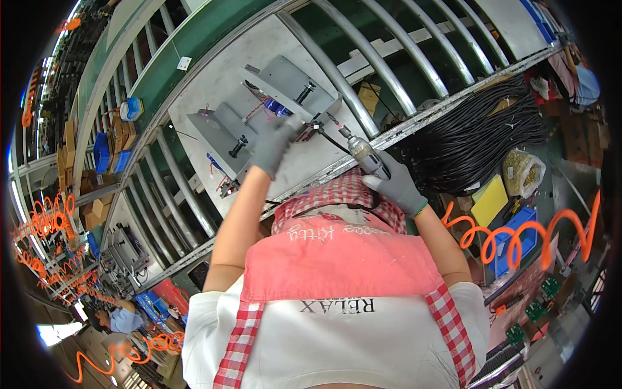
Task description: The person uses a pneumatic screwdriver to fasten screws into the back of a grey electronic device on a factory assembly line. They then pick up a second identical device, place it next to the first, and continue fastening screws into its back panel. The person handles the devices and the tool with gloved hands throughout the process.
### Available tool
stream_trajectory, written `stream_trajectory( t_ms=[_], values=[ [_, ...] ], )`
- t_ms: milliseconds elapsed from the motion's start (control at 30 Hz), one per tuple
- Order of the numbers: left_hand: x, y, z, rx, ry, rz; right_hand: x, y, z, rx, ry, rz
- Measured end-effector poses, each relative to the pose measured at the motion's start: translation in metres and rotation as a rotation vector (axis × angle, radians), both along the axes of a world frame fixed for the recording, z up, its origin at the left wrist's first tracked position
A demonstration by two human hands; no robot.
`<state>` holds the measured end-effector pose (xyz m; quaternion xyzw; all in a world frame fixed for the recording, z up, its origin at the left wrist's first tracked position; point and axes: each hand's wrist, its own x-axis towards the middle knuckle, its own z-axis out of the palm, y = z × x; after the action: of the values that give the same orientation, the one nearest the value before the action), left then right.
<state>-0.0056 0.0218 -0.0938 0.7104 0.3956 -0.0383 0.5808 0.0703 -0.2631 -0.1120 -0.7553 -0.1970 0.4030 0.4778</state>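
My right hand (399, 188), in a grey glove, is wrapped round a power screwdriver (364, 154) with a grey body. Its bit points up and left, close to the near corner of a grey metal housing (291, 87). A black cable (334, 141) runs from that corner toward the tool. My left hand (277, 144), also gloved and somewhat blurred, is at the near side of this housing; its fingertips are hard to make out. To its left stands a second grey metal housing (223, 139). Blue parts (275, 107) and thin wires show between the two.
Both housings rest on a pale board (194, 104) on a roller conveyor (389, 58). At right lie a bundle of black cables (479, 136), a bag of small parts (523, 172), a blue bin (515, 240) and an orange coiled hose (518, 243). Another person (123, 319) is at far left.
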Motion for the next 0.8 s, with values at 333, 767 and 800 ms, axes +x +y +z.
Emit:
stream_trajectory(
  t_ms=[333,767,800],
  values=[
    [0.055,0.069,-0.068,0.075,0.035,0.324,0.019,0.004,-0.101,-0.156,-0.042,0.050],
    [0.066,0.065,-0.082,0.086,-0.067,0.359,0.035,0.012,-0.110,-0.126,0.014,0.109],
    [0.067,0.064,-0.079,0.084,-0.057,0.347,0.036,0.013,-0.109,-0.124,0.025,0.110]
  ],
)
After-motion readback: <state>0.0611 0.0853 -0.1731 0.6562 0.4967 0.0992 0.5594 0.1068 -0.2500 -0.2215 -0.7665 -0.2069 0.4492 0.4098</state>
